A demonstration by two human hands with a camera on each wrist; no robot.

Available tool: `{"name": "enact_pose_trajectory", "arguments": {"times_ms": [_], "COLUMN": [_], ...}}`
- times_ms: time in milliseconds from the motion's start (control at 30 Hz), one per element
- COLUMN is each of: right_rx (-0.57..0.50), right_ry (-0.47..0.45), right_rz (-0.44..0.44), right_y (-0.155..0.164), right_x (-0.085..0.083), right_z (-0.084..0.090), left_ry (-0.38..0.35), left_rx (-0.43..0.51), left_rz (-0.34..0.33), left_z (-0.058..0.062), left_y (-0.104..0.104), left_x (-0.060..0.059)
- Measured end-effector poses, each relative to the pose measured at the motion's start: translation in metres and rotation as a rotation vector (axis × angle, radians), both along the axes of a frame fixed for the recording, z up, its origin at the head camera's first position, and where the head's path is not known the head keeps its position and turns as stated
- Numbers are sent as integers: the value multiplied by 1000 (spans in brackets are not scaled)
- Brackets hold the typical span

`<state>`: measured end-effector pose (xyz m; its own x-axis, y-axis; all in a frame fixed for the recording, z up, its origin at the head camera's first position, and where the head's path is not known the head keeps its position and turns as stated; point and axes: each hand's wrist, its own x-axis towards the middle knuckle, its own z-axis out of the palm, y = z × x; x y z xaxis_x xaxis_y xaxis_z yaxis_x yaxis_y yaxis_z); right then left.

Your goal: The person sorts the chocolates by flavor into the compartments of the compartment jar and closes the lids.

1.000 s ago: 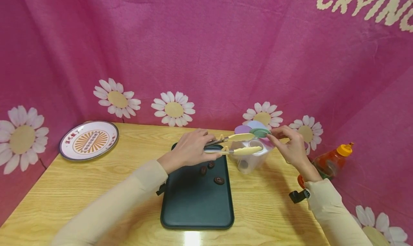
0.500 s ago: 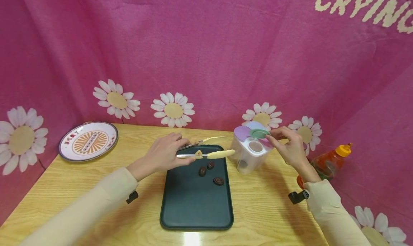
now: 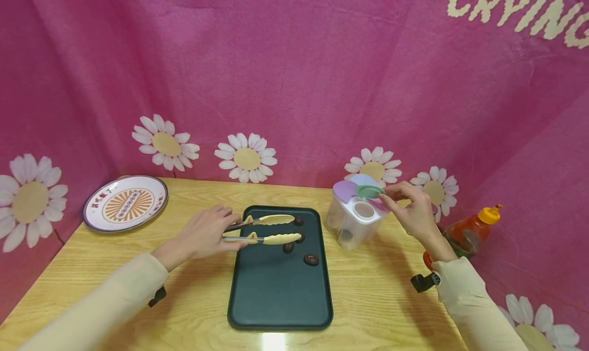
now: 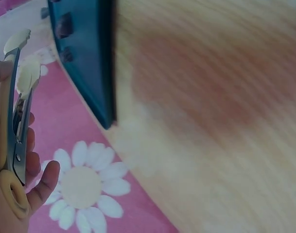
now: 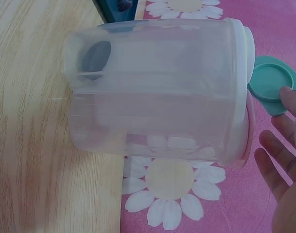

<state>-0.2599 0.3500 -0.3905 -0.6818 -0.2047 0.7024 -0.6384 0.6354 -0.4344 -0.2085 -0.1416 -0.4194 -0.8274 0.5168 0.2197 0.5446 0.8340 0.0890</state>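
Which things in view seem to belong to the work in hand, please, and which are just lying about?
Apparently part of the job:
tongs, held in the left hand
green lid, pinched by the right hand
translucent container
dark pieces on the dark tray

Apparently just lying about:
plate
yellow-capped bottle

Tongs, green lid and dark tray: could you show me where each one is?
Tongs (image 3: 278,239): head view, on the nearer arm's yellow tip.
Green lid (image 5: 271,81): right wrist view, on the middle of its round face.
Dark tray (image 3: 279,293): head view, on its bare floor toward the near end.
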Motion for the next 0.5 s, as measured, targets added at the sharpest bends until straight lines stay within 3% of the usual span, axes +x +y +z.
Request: {"name": "enact_pose_trajectory", "arguments": {"times_ms": [300,500], "right_rx": [2,10], "right_ry": [-14,-46], "right_rz": [-10,-29], "right_y": [0,0], "right_x": [1,3], "right_z": [0,-1], "left_ry": [-38,-106], "left_rx": [-53,-50], "left_rz": [-27,-13], "left_z": [-23,-31], "left_y": [-8,-6], "left_x": [4,6]}}
